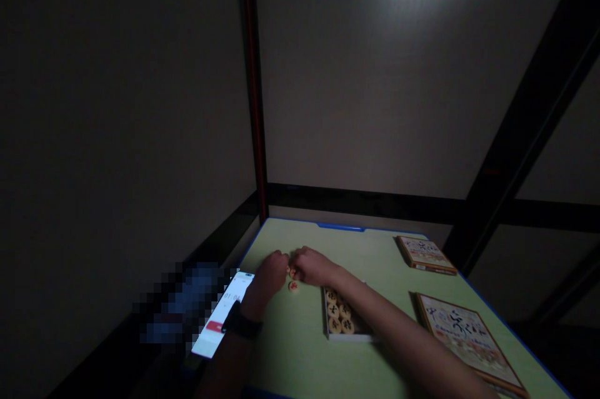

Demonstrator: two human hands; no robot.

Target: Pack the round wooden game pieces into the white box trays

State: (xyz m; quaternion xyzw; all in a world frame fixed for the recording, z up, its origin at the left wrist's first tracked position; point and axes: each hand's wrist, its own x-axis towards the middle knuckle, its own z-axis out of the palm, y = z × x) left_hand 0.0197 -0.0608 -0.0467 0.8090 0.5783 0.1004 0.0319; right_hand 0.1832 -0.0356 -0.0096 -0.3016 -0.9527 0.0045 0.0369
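Both my hands meet at the middle of a light green table (375, 261). My left hand (269, 274), with a dark band on its wrist, is curled, its fingertips down by small round wooden game pieces (293, 286) with red marks. My right hand (312, 264) is closed too, its fingers pinched over the same pieces. What each hand grips is too small to name. A flat open box (330, 333) with several round pieces marked in black lies just under my right forearm.
A lit phone (220, 318) showing a timer lies at the table's left edge. Two illustrated box lids or cards (425, 253) (469, 336) lie to the right. Dark wooden posts and pale walls surround the table; the room is dim.
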